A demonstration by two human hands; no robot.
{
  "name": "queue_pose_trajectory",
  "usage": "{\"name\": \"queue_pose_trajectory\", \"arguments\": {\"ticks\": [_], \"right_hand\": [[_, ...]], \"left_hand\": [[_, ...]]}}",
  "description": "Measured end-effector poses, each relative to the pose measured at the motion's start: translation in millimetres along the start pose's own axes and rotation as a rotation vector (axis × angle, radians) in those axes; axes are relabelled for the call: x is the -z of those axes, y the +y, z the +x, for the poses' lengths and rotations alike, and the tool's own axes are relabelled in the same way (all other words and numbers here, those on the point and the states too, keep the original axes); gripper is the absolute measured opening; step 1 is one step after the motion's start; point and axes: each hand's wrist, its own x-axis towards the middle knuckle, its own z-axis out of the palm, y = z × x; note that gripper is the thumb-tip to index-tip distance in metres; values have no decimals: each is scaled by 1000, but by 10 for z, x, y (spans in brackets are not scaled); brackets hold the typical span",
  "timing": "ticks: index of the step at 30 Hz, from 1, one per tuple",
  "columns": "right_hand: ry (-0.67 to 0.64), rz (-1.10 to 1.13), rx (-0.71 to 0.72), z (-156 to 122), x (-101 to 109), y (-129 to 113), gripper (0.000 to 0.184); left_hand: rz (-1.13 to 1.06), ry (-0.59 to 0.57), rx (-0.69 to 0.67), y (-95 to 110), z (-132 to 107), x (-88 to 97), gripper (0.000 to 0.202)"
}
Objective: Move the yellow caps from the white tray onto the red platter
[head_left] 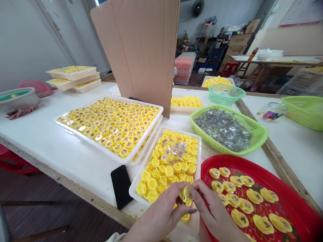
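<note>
Over the near end of a small white tray (133, 192), my left hand (161, 211) and my right hand (214, 210) pinch one small yellow round plastic piece (186, 194) between their fingertips. Loose yellow round pieces (163, 169) fill that tray, with several clear discs bearing printed pictures (176, 148) on top of them. Right of my right hand, a red oval tray (219, 161) carries yellow pieces with printed faces and clear domed covers (254, 196), set out in rows. My fingers partly hide the held piece.
A black phone (121, 186) lies left of the small tray. Behind stand a large white tray of finished-looking yellow pieces (108, 126), an upright cardboard sheet (143, 50) and a green basket (259, 143) of clear plastic covers (224, 129). A wooden strip (277, 164) runs along the right.
</note>
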Motion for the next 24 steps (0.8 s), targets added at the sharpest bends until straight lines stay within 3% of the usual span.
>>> {"name": "queue_pose_trajectory", "arguments": {"ticks": [4, 8, 14, 20, 24], "right_hand": [[26, -205, 96, -49, 53, 47, 21], [19, -217, 162, -102, 57, 33, 17], [17, -90, -9, -180, 1, -42, 24], [67, -80, -99, -431, -164, 83, 34], [67, -251, -33, -362, 21, 208, 40]], "left_hand": [[-6, 102, -54, -67, 14, -130, 40], [25, 184, -122, -87, -11, -246, 30], [13, 221, -87, -89, -147, -352, 32], [-109, 317, -108, -376, -206, -652, 38], [-96, 294, -146, -418, -83, -731, 41]]}}
